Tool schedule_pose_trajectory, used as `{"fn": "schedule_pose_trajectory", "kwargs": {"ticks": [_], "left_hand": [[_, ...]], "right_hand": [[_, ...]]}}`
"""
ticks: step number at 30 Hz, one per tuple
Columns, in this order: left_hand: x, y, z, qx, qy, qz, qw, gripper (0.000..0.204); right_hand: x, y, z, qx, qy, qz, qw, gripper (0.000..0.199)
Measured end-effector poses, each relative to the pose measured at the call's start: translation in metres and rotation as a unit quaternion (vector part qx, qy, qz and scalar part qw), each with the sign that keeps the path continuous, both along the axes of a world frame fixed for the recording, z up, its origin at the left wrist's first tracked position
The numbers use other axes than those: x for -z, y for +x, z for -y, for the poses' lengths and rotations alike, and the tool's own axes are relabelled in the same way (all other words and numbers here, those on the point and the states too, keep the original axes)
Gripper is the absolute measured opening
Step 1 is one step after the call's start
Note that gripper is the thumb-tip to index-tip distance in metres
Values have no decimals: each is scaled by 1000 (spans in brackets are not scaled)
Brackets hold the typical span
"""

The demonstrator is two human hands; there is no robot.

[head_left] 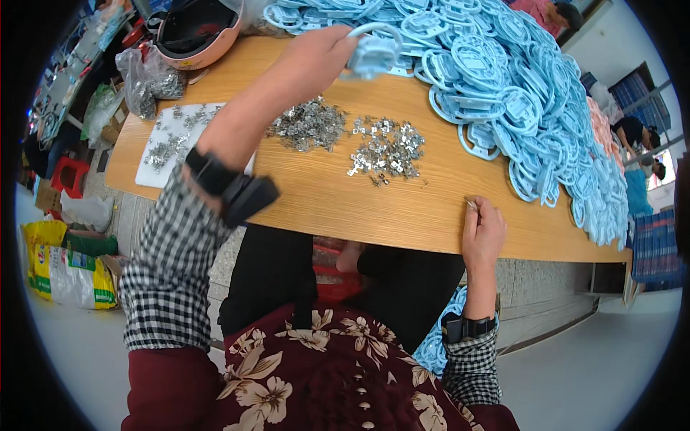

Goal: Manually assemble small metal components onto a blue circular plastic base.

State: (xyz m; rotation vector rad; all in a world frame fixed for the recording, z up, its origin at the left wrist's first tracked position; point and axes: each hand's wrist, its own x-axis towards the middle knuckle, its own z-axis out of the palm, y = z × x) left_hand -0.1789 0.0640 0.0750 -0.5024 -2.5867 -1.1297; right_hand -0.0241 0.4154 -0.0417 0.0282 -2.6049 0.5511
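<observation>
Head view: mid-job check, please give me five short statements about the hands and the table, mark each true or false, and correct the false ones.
1. The left hand holds a light blue plastic piece. True.
2. The right hand is buried in the blue heap. False: it is at the table's near edge, apart from the heap.
3. Small metal parts lie on the white board. True.
4. The blue heap covers the table's left side. False: it lies on the right.
5. Both forearms wear checked sleeves. True.
</observation>
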Motion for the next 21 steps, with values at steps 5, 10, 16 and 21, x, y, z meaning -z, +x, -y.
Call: {"fn": "schedule_pose_trajectory", "kwargs": {"ticks": [5, 10, 16, 21], "left_hand": [[36, 100, -15, 131, 277, 305, 902, 33], [73, 145, -28, 144, 397, 434, 795, 33], [75, 158, -30, 148, 440, 471, 750, 37], [76, 154, -28, 151, 478, 469, 727, 42]], "right_hand": [[-22, 10, 12, -1, -212, 33, 977, 15], [-49, 17, 58, -95, -419, 107, 896, 23], [-47, 18, 79, -163, -547, 279, 772, 22], [-49, 22, 88, -149, -601, 295, 728, 19]]}}
